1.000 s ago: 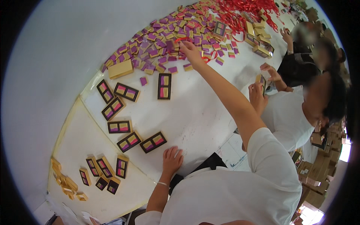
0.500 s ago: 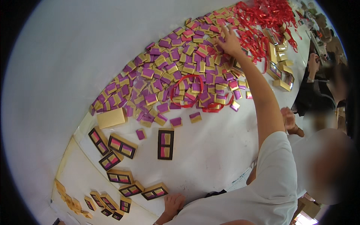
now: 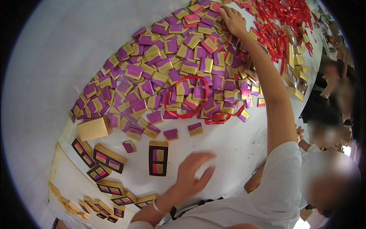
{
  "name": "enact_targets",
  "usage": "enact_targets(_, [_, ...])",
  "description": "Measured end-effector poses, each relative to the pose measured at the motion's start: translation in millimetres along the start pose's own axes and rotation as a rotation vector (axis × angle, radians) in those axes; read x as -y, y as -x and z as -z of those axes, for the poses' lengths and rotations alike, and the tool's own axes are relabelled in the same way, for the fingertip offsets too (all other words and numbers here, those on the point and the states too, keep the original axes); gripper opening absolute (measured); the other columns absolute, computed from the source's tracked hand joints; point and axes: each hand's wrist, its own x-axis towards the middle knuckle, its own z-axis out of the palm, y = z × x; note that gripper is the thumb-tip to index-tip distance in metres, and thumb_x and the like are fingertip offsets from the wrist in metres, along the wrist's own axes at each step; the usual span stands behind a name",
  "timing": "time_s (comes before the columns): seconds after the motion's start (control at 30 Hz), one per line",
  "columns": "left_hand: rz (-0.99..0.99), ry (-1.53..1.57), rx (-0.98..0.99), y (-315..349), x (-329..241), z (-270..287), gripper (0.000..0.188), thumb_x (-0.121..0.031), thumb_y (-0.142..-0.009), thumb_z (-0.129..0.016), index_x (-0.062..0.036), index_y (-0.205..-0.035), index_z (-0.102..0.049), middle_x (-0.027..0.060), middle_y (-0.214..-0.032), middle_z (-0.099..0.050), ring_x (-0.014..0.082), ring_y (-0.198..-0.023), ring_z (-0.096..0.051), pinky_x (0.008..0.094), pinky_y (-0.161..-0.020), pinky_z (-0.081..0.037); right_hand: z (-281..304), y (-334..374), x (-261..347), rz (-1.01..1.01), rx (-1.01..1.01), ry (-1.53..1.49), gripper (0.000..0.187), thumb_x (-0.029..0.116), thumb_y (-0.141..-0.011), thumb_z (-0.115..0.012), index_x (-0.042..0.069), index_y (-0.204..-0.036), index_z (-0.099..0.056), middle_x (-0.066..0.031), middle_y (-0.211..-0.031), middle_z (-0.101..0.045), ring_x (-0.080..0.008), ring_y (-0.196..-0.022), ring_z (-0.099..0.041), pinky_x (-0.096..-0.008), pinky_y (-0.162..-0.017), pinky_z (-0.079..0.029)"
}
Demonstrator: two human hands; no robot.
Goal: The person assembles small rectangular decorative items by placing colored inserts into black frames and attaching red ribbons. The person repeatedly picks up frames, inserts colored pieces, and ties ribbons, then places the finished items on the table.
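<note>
My right hand (image 3: 234, 22) reaches over the far part of a large pile of small gold-and-purple and gold-and-pink wrapped packets (image 3: 189, 68). Its fingers are stretched out, with the tips at the packets beside a pink one (image 3: 215, 7). Nearer, my left hand (image 3: 192, 173) hovers above the white table, thumb apart from the fingers, slightly smeared by motion and holding nothing visible. To its left stands a gold box with a black windowed face (image 3: 158, 158), showing a purple packet above a pink one. A red ribbon loop (image 3: 207, 93) lies on the near packets.
A heap of red ribbons (image 3: 284, 23) lies at the far right, near several gold boxes (image 3: 299, 70). More filled windowed boxes (image 3: 109, 158) and a plain gold box (image 3: 93, 128) stand at the left. Other people are at the right, one blurred person (image 3: 331, 179) close by.
My left hand has lifted from the table's near edge and moved up and right, opening. My right hand is still over the far packets. The whole view has shifted slightly.
</note>
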Motion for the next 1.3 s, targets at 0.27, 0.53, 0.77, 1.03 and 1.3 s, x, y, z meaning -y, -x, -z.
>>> enact_targets(0.27, [0.344,1.339,0.12,-209,18,-31,0.07,-0.041,-0.089,-0.04,-0.0055,-0.138,-0.006,0.0171,-0.141,-0.014,0.0311,-0.128,-0.022,0.0469,-0.101,-0.026,51,-24,14,-0.024,0.476,0.216,0.046,0.027,-0.088,-0.038,0.012,-0.131,-0.035,-0.0147,-0.131,-0.037,-0.037,-0.114,-0.039,-0.0448,-0.096,-0.033])
enact_targets(0.53, [0.267,1.362,0.089,-279,51,-36,0.07,-0.047,-0.088,-0.039,-0.0134,-0.139,-0.006,0.0197,-0.137,-0.014,0.0326,-0.128,-0.017,0.0533,-0.103,-0.013,43,23,43,-0.216,0.242,-0.023,0.065,0.064,-0.073,-0.046,0.007,-0.103,-0.059,-0.0266,-0.104,-0.05,-0.041,-0.096,-0.051,-0.0453,-0.08,-0.044])
enact_targets(0.77, [0.238,1.409,-0.027,-279,46,-44,0.051,-0.046,-0.089,-0.037,-0.0106,-0.124,-0.03,0.012,-0.122,-0.034,0.0269,-0.116,-0.033,0.0529,-0.1,-0.021,56,66,70,-0.337,0.182,-0.359,0.057,0.054,-0.069,-0.059,-0.002,-0.073,-0.062,-0.0144,-0.062,-0.059,-0.0261,-0.056,-0.057,-0.0348,-0.061,-0.046])
enact_targets(1.03, [0.265,1.416,-0.146,-227,19,-27,0.041,-0.042,-0.091,-0.038,-0.0071,-0.111,-0.045,0.0065,-0.107,-0.051,0.0209,-0.097,-0.049,0.0386,-0.089,-0.038,109,100,150,-0.537,-0.146,-1.019,0.027,0.024,-0.075,-0.066,-0.002,-0.077,-0.057,-0.0068,-0.066,-0.053,-0.0129,-0.059,-0.046,-0.0284,-0.053,-0.037])
enact_targets(1.3, [0.181,1.338,-0.17,-75,-64,19,0.026,-0.033,-0.089,-0.046,-0.0091,-0.092,-0.055,0.0032,-0.089,-0.057,0.015,-0.084,-0.055,0.0295,-0.075,-0.047,213,165,291,0.035,-0.485,-0.796,0.008,0.011,-0.076,-0.059,0.003,-0.079,-0.059,-0.0102,-0.073,-0.05,-0.0222,-0.062,-0.049,-0.032,-0.053,-0.038])
